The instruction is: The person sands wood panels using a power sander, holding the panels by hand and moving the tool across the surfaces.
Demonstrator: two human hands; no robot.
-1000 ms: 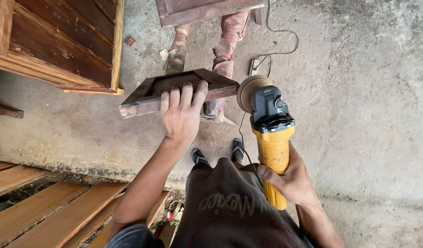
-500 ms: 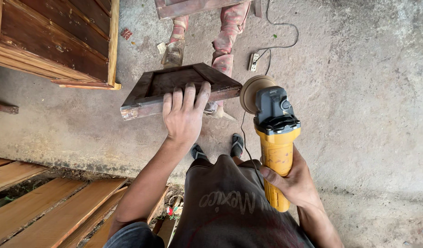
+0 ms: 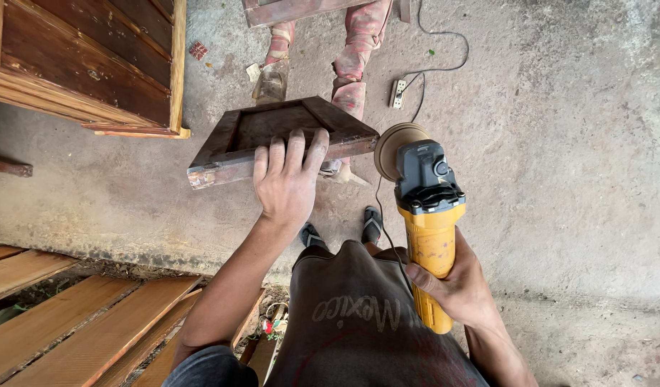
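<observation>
Against the frame half a second earlier, little had shifted; your hands, the wooden frame piece [image 3: 279, 136] and the grinder sat in nearly the same places, the disc still beside the frame's right corner. Your left hand [image 3: 287, 179] lay flat on the frame's near edge, fingers [image 3: 276, 154] spread and extended over the dark wood, pressing rather than gripping; the frame was held up above the concrete floor [image 3: 559, 143], in front of your chest. Your right hand [image 3: 455, 283] was wrapped firmly round the yellow angle grinder [image 3: 430, 229] at its body; its sanding disc [image 3: 391, 147] stood just beside the frame's right end; contact could not be told. A black cord [image 3: 444, 43] trailed to a power strip [image 3: 398, 93].
</observation>
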